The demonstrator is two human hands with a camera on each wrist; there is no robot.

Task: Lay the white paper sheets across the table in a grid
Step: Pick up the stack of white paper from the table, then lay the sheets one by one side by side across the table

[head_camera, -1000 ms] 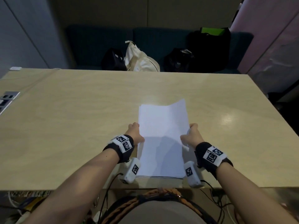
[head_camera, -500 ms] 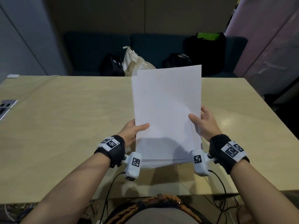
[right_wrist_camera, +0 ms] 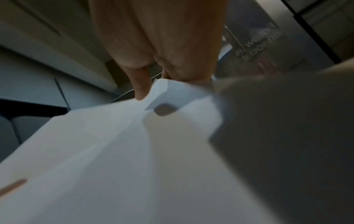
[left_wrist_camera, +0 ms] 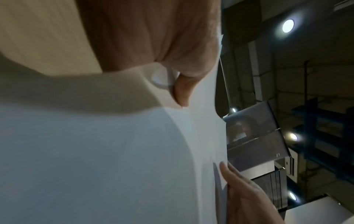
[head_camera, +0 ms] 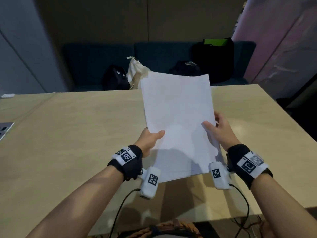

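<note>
A stack of white paper sheets (head_camera: 178, 117) is held up above the light wooden table (head_camera: 68, 134), tilted toward me. My left hand (head_camera: 151, 140) grips its left edge, thumb on top and fingers behind. My right hand (head_camera: 217, 129) pinches the right edge the same way. The sheets are slightly fanned at the top and at the lower right corner. In the left wrist view my left thumb (left_wrist_camera: 184, 91) presses on the paper stack (left_wrist_camera: 95, 151), and the right hand (left_wrist_camera: 245, 195) shows at its far edge. In the right wrist view my right hand (right_wrist_camera: 151, 84) pinches the blurred paper stack (right_wrist_camera: 105, 151).
Behind the table stands a dark sofa (head_camera: 96, 64) with black bags (head_camera: 115, 79), a cream tote (head_camera: 135, 73) and a black bag with a green top (head_camera: 214, 55). A power socket panel (head_camera: 5, 129) sits at the table's left edge. Cables (head_camera: 123, 201) hang from my wrist cameras.
The stack was lying flat on the table a second ago; both hands have lifted it off and tilted it up. Since half a second ago the sheets have fanned slightly.
</note>
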